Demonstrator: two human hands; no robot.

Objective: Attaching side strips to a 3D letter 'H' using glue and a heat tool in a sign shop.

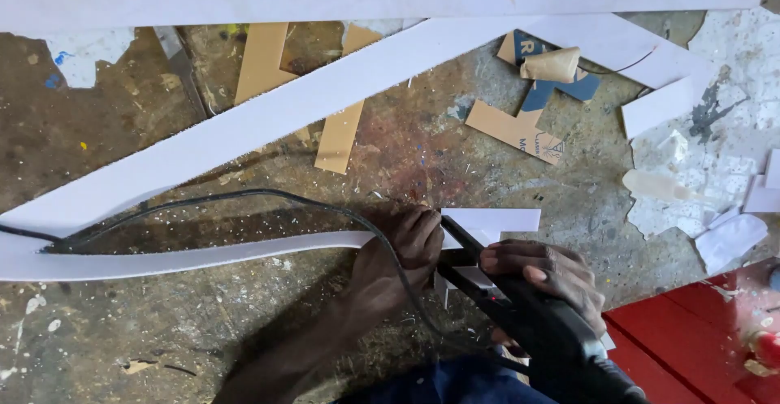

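A long white strip (203,254), thin and gently curved, lies flat across a paint-spattered, worn surface (97,347), its near end pinned under the left hand (406,246), whose fingers are curled down and pressing on it. Just right of that hand, the right hand (544,278) is closed around the grip of a black corded tool (552,331), its narrow tip angled up toward the left hand's fingertips and meeting the strip and a small white rectangular piece (500,221) lying just beyond both hands. A black cable (244,195) loops away to the left of the left hand, above the strip. Farther off, beyond the hands, a second, wider white strip (268,120) runs diagonally, over tan cardboard offcuts (341,132). Up and to the right of the right hand lies an L-shaped piece of brown cardboard (512,128) with a dark blue printed patch, a crumpled beige scrap (552,64) resting on it. White scraps (731,237) lie scattered right of the right hand.
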